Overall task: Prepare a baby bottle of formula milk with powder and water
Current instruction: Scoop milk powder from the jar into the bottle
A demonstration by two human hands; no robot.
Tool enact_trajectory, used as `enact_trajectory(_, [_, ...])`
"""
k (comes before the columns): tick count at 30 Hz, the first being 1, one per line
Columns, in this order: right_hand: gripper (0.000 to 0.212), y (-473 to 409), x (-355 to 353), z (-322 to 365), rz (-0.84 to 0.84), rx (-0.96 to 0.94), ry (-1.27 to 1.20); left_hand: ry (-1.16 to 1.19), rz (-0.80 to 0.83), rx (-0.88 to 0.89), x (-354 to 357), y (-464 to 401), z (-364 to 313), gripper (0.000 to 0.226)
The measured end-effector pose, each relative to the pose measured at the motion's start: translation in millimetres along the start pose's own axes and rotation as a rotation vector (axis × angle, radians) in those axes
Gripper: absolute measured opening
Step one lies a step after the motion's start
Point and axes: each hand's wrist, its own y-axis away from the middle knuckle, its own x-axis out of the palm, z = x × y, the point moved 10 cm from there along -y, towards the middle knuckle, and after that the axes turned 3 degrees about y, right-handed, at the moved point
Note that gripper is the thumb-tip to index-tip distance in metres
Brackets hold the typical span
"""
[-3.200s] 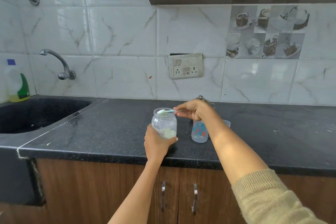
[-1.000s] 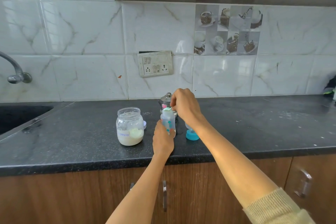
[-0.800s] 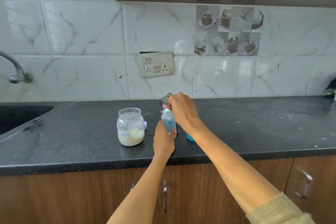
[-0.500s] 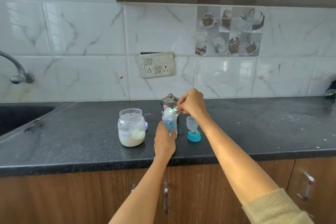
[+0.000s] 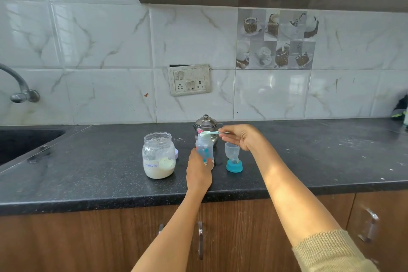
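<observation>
The baby bottle (image 5: 205,150) is held upright on the counter (image 5: 99,179) by the left hand (image 5: 198,172), whose fingers are wrapped round its lower part from the near side, so that only the upper body and open mouth are seen above them. A little white powder is seen at the bottle's base, just beside the fingertips. The scoop (image 5: 208,133) is pinched by its handle between the thumb and fingers of the right hand (image 5: 240,137), with its bowl lying level right over the bottle's mouth, to the left of those fingers. The bottle's cap and teat (image 5: 233,158) are stood on the counter just below the right hand, apart from it. The powder jar (image 5: 159,155) is placed lidless to the left of the left hand, near it but untouched. A steel pot (image 5: 206,125) is stood behind the bottle.
</observation>
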Motion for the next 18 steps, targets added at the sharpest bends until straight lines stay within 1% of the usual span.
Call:
enact_trajectory(2, [0.008, -1, -1, 2, 0.010, -0.011, -0.038, 0.003, -0.001, -0.011, -1, 0, 1, 0.056])
enact_trajectory(5, [0.008, 0, -4, 8, 0.023, -0.028, -0.084, 0.009, 0.002, -0.047, -3, 0, 2, 0.074])
enact_trajectory(8, [0.008, 2, -4, 15, 0.023, -0.039, -0.099, 0.019, -0.018, -0.033, -9, 2, -1, 0.081])
enact_trajectory(11, [0.007, 5, 1, 22, 0.027, -0.053, -0.103, 0.062, -0.067, 0.030, -23, 8, -11, 0.078])
enact_trajectory(15, [0.008, 8, 15, 35, 0.050, -0.079, -0.100, 0.131, -0.190, 0.177, -60, 16, -33, 0.063])
enact_trajectory(18, [0.009, 15, 36, 47, 0.095, -0.102, -0.091, 0.171, -0.302, 0.213, -94, 21, -41, 0.066])
